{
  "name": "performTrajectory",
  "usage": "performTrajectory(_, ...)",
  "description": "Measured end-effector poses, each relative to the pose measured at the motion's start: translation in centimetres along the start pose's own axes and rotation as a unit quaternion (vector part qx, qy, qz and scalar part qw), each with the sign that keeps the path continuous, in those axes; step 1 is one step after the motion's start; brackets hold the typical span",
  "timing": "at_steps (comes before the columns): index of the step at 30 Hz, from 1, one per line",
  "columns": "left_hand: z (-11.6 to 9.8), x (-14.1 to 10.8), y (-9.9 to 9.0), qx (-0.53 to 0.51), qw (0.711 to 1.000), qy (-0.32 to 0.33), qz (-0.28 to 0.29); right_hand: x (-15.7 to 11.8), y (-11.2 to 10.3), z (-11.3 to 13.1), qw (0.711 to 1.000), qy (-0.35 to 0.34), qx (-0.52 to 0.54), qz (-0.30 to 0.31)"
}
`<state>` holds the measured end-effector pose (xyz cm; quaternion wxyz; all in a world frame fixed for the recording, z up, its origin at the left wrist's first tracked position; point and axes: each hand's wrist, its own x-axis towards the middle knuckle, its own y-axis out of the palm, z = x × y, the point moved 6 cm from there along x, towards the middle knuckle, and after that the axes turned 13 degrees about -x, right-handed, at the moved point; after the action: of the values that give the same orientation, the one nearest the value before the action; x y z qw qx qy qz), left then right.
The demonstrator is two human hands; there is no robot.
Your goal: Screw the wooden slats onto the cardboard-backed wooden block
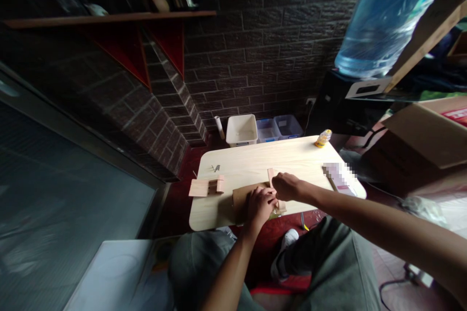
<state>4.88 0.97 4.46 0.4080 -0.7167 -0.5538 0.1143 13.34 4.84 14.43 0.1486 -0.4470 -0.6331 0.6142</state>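
Observation:
My left hand [260, 204] lies over a brown cardboard-like piece [241, 198], its fingers bent round the edge of a light wooden piece [281, 207]. Just above its fingertips, my right hand [285, 186] is closed in a fist; whatever it grips is hidden. A flat wooden strip [270, 175] sticks out behind the right fist. Toward the left end of the table [241, 161] sits a small wooden assembly [206, 187], made of a flat board and a raised block. Several small dark screws or nails [216, 168] lie behind it.
A small bottle with yellow contents [323, 139] stands at the table's far right corner, with a book-like flat item [339, 179] nearer. Behind the table are a white bin [242, 129] and bluish plastic bins [288, 126]. A cardboard box [419, 141] and water dispenser [337, 102] stand right.

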Motion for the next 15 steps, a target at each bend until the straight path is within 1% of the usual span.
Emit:
performTrajectory(5,-0.4,0.0,-0.4,-0.001,1.000,-0.004,-0.005,-0.5,-1.1,0.7,0.996,-0.085,-0.019,-0.026)
performTrajectory(10,-0.6,-0.1,-0.7,-0.007,1.000,-0.008,-0.017,-1.4,-1.5,0.2,0.994,-0.096,-0.033,-0.043)
performTrajectory(15,-0.7,-0.1,-0.7,-0.014,1.000,-0.007,-0.020,-1.5,-1.0,-0.3,0.991,-0.115,-0.029,-0.056)
